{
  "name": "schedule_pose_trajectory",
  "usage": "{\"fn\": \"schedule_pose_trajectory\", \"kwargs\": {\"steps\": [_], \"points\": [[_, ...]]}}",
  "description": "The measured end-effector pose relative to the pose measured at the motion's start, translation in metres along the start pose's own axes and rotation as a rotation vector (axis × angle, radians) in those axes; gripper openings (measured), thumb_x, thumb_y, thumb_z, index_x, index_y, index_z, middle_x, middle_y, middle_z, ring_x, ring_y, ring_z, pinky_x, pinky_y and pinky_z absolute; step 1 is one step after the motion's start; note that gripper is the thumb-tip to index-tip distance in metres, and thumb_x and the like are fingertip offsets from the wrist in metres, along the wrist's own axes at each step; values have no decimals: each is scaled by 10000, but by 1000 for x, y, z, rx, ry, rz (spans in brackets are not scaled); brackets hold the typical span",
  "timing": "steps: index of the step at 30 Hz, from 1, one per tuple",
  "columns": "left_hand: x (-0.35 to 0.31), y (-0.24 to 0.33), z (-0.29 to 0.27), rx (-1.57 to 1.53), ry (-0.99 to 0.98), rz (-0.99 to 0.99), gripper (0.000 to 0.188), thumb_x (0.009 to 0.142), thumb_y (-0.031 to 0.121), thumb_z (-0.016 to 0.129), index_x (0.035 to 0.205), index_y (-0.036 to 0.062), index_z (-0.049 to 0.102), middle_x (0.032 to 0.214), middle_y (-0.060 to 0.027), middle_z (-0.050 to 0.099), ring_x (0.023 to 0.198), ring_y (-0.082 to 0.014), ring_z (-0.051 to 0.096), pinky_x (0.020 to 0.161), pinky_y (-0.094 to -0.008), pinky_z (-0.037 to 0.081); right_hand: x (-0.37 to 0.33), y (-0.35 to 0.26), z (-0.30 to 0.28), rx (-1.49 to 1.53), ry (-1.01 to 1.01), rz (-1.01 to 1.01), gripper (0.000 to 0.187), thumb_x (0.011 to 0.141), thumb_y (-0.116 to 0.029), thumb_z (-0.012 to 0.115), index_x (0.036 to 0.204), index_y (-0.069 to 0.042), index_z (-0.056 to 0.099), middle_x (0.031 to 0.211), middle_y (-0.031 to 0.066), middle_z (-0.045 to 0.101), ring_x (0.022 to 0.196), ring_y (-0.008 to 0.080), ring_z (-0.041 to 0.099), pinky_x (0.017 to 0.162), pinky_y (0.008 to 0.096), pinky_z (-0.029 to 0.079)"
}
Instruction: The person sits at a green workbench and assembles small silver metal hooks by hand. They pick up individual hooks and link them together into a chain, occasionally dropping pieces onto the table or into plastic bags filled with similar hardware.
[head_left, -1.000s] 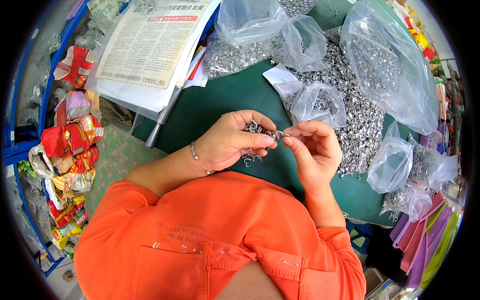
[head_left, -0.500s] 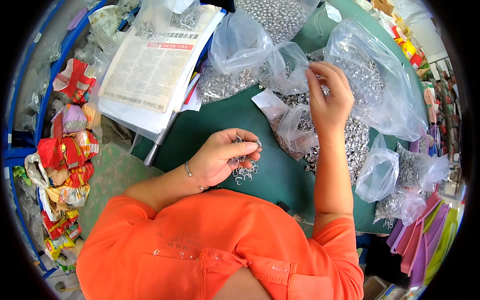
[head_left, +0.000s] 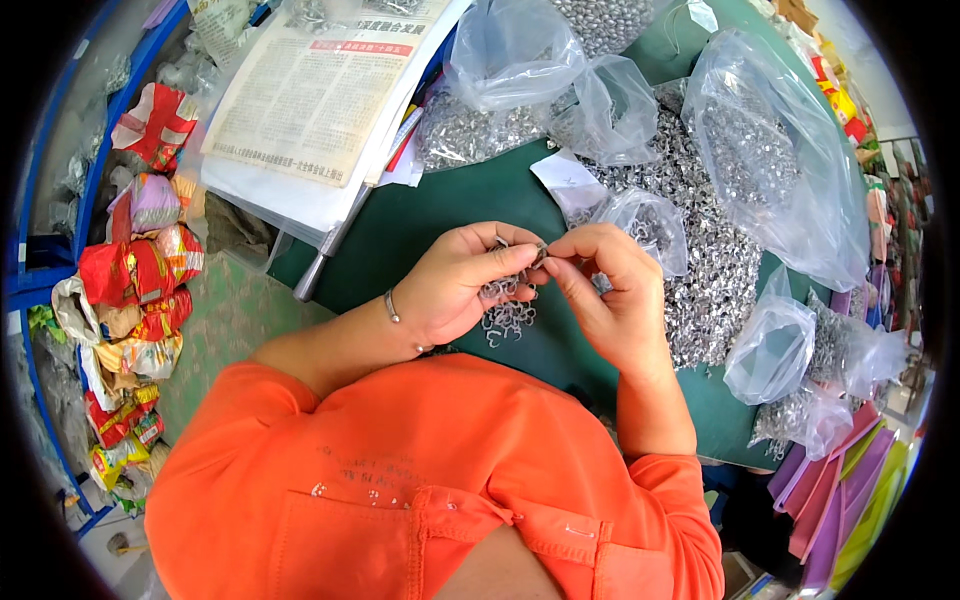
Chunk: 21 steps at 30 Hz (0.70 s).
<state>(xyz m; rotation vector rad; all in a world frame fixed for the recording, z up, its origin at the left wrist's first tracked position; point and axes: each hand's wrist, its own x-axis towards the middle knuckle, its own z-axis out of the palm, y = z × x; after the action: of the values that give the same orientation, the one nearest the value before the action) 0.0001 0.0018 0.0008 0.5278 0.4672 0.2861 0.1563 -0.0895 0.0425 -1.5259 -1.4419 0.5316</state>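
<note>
— What sort of place is this?

— A small assembly workshop, piecework by the look of it. Just beyond the hands, a green table point(head_left: 440, 215) carries a heap of small metal parts point(head_left: 715, 270).

— What else shows it?

— Clear bags point(head_left: 770, 150) of the same parts lie past and right of the hands. Newspaper point(head_left: 310, 95) sits far left, with coloured wrappers point(head_left: 135, 280) piled left by the floor.

— How many hands over the green tabletop point(head_left: 440, 215)?
— Two: left hand point(head_left: 455, 285), right hand point(head_left: 610, 295).
— Clear plastic bags?
— Seven or so can be made out, the largest bag point(head_left: 770, 150) at right.
— Newspapers?
— One newspaper point(head_left: 310, 90).
— The small metal pieces point(head_left: 715, 270)?
— Too many to count.
</note>
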Motion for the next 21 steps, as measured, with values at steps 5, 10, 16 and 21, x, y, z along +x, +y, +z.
{"fn": "schedule_pose_trajectory", "kwargs": {"steps": [5, 10, 16, 21], "points": [[-1, 4, 3, -25, 4, -15, 196, 931, 157, 527, 1053, 26, 604, 950, -63, 638, 896, -146, 611, 748, -276, 502, -5, 4, 4, 92, 71, 53, 134, 774, 70, 638, 888, 9, 601, 818, 84, 614, 695, 160, 619, 590, 253, 492], [-2, 8, 5, -71, -9, -94, 220, 936, 153, 509, 1085, 20, 599, 980, -71, 638, 910, -157, 613, 753, -284, 504, -11, 0, 11, 507, 147, 198, 137, 784, 81, 636, 901, 12, 618, 845, 95, 621, 716, 142, 635, 645, 236, 513], [-2, 8, 7, -36, -15, -99, 205, 923, 137, 529, 1074, 16, 595, 978, -71, 633, 876, -155, 617, 721, -278, 502, -10, 8, 6, 139, 131, -19, 141, 768, 86, 639, 880, -1, 640, 843, 97, 621, 717, 155, 619, 629, 242, 495], [-3, 7, 5, -19, -27, -91, 141, 901, 113, 568, 1009, 26, 596, 946, -60, 628, 852, -141, 613, 702, -260, 497, -7, 1, 1, -86, 116, -134, 176, 756, 95, 629, 890, -16, 650, 825, 102, 603, 716, 187, 593, 600, 261, 470]]}}
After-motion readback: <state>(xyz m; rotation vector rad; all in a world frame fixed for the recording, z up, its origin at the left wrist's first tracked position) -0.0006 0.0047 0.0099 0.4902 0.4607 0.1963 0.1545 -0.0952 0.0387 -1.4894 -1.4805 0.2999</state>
